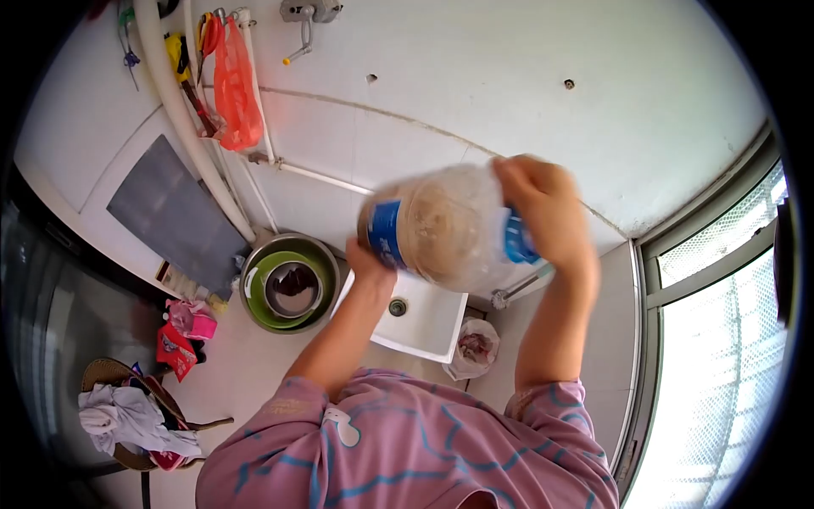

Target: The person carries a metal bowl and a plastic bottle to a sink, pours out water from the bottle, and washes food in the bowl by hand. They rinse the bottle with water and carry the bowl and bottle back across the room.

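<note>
A large clear plastic jug (441, 225) with blue labels and a brownish content is held up in front of me, tilted onto its side above the white sink (428, 327). My left hand (370, 261) grips its left end from below, its fingers mostly hidden behind the jug. At the other end my right hand (543, 204) is closed on the jug near a blue label; what exactly its fingers wrap round is hidden. The jug and the right hand are smeared by motion.
Left of the sink, a metal basin (332, 316) holds a green basin (254, 293) with a smaller bowl inside. A lined bin (462, 366) stands to the right. Pipes and a red plastic bag (236, 93) hang at upper left. A chair with cloths (127, 420) stands at lower left.
</note>
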`<state>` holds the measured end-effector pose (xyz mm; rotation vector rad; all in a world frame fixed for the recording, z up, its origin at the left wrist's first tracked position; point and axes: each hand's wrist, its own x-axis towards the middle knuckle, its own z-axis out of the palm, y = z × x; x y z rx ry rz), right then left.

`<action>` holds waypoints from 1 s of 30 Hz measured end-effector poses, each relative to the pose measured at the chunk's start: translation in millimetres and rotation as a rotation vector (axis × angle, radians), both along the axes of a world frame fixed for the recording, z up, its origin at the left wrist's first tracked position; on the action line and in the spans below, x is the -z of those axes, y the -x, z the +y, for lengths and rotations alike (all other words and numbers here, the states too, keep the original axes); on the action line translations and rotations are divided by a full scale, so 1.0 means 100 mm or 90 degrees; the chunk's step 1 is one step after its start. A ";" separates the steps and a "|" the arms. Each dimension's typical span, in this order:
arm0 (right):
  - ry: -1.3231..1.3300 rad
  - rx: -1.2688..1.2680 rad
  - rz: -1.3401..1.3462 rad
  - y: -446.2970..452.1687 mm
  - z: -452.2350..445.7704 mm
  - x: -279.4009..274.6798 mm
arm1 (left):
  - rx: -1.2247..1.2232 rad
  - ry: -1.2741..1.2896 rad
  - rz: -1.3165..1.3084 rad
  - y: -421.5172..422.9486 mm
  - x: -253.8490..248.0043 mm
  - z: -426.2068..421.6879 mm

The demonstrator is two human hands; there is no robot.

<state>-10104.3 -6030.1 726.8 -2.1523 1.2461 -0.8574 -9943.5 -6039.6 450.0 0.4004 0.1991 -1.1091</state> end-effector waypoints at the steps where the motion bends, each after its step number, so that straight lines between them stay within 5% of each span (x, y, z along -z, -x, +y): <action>1: 0.121 -0.027 -0.005 0.12 0.26 -0.25 | -0.016 0.053 0.002 -0.05 -0.37 -0.08; 2: 0.241 -0.053 -0.009 0.21 0.42 -0.38 | -0.035 0.114 -0.027 -0.07 -0.76 -0.05; 4: 0.192 -0.024 -0.027 0.16 0.33 -0.32 | -0.003 0.142 -0.088 -0.14 -0.80 -0.04; 7: 0.045 0.008 0.125 -0.13 -0.23 0.23 | -0.038 0.014 -0.017 0.11 0.44 -0.01; 10: -0.001 -0.045 0.165 -0.19 -0.53 0.44 | -0.055 -0.002 0.051 0.10 0.20 0.29; 12: -0.030 -0.025 0.032 -0.06 -0.27 0.06 | -0.057 -0.041 -0.019 -0.18 -0.02 0.00; 14: 0.135 -0.054 -0.054 0.06 0.11 -0.27 | -0.089 0.047 -0.053 -0.37 -0.54 -0.16; 17: 0.126 -0.076 -0.097 0.06 0.07 -0.21 | -0.092 0.124 -0.126 -0.23 -0.79 0.05; 19: 0.009 -0.027 0.101 -0.15 -0.37 0.25 | -0.069 0.003 -0.114 -0.05 0.44 0.04; 20: -0.018 -0.057 0.188 -0.20 -0.71 0.61 | -0.012 -0.015 0.101 0.24 0.18 0.39; 22: 0.040 -0.108 0.251 -0.20 -1.03 0.83 | 0.052 -0.164 0.067 0.37 -0.16 0.49; 24: 0.274 -0.159 0.231 -0.16 -1.24 0.81 | 0.010 -0.056 0.072 0.15 0.25 0.19; 26: 0.051 0.051 0.041 -0.16 -0.46 -0.14 | -0.057 -0.106 -0.128 -0.11 -0.04 -0.14; 28: 0.100 0.062 -0.018 -0.11 -0.07 -0.22 | -0.057 0.030 -0.042 -0.33 -0.25 -0.27; 30: 0.211 0.046 -0.090 -0.12 0.00 0.07 | -0.106 -0.062 -0.122 -0.29 -0.19 -0.19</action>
